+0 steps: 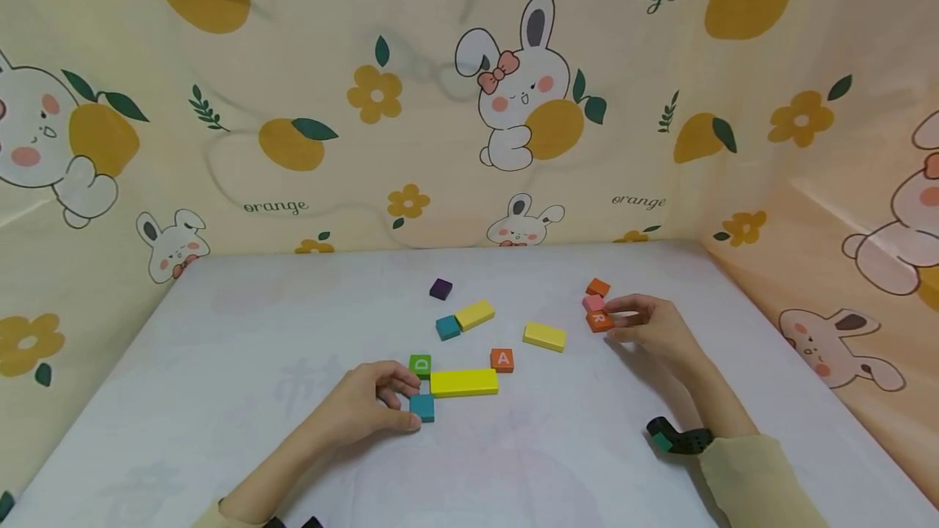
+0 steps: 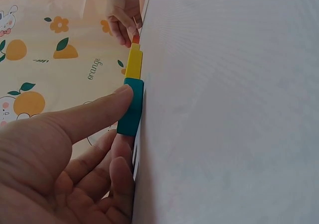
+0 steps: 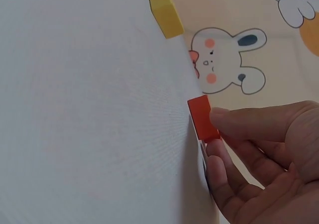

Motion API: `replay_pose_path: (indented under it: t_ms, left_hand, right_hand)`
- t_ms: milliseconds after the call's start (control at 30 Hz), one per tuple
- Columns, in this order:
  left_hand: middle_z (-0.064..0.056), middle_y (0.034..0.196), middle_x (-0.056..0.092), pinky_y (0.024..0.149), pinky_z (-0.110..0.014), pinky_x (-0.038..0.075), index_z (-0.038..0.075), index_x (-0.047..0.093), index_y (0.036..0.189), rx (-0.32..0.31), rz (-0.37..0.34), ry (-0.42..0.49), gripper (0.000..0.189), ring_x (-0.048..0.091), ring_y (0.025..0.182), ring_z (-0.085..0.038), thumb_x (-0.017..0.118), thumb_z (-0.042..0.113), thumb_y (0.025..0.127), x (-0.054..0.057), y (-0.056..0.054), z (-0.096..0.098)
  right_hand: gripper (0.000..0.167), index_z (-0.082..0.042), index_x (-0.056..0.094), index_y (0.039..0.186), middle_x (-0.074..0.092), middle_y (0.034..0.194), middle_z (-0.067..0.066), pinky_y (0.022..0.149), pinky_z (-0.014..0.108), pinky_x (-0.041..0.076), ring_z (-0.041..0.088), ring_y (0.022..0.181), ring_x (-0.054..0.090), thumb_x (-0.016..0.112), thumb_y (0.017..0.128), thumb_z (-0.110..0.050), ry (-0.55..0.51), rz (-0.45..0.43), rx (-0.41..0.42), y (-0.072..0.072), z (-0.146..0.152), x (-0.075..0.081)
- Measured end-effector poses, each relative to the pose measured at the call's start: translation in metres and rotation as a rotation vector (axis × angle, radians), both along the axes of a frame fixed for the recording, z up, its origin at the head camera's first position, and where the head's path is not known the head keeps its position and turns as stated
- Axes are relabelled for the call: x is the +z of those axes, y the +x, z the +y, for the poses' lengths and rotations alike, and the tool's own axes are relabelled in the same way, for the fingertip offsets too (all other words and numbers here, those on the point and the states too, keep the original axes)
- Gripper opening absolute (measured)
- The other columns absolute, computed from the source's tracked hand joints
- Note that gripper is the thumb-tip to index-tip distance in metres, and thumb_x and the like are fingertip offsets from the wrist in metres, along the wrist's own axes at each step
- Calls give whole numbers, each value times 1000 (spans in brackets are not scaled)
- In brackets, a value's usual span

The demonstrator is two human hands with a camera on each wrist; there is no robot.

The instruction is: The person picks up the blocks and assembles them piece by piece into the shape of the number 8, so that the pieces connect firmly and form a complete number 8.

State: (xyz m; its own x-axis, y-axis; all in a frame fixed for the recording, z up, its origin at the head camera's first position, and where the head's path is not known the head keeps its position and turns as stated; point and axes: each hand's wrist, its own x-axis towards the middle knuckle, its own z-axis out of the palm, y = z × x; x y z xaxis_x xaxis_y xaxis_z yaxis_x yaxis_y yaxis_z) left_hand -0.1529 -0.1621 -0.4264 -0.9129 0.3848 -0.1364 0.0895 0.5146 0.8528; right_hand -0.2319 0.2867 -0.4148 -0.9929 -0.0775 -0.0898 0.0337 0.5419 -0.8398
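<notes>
My left hand (image 1: 370,399) holds a blue block (image 1: 421,408) on the table between thumb and fingers; in the left wrist view the thumb lies against this block's side. Just beyond it sits a green block (image 1: 421,366) lettered D, close to the fingertips. A long yellow block (image 1: 464,383) lies to the right of both. My right hand (image 1: 653,324) pinches an orange-red block (image 1: 599,322) lettered R, seen from its side in the right wrist view. Behind that one are a pink block (image 1: 593,303) and an orange block (image 1: 597,288), forming a short row.
An orange block (image 1: 502,360) lettered A stands near the long yellow block's right end. Farther back lie a yellow block (image 1: 544,336), another yellow block (image 1: 475,315) touching a teal block (image 1: 447,327), and a dark purple block (image 1: 441,289). A patterned cloth (image 1: 440,161) encloses the white table (image 1: 220,332).
</notes>
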Motion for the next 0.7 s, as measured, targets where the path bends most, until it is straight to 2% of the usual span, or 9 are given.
replay_pose_path:
  t_ms: [133, 333, 700]
  left_hand:
    - [5, 98, 68, 74, -33, 47, 10, 66, 112, -1, -2, 0, 48, 57, 81, -19, 88, 28, 74, 0, 0, 0]
    - [5, 98, 67, 75, -34, 47, 11, 67, 112, 8, -9, -5, 48, 56, 82, -19, 89, 29, 74, -1, 0, 1]
    - [5, 98, 68, 75, -34, 47, 11, 67, 112, 2, 6, -3, 48, 57, 81, -18, 89, 28, 73, -1, 0, 1]
  right_hand:
    - [46, -3, 60, 128, 56, 131, 18, 80, 32, 49, 33, 109, 56, 77, 86, -9, 10, 7, -9, 0, 0, -1]
    - [49, -3, 60, 129, 59, 126, 18, 71, 32, 48, 31, 104, 57, 78, 84, -8, -7, -18, -16, -1, 0, -2]
    - [49, -1, 60, 127, 63, 118, 17, 71, 30, 50, 31, 100, 57, 79, 82, -5, -12, -1, 9, -1, -4, -3]
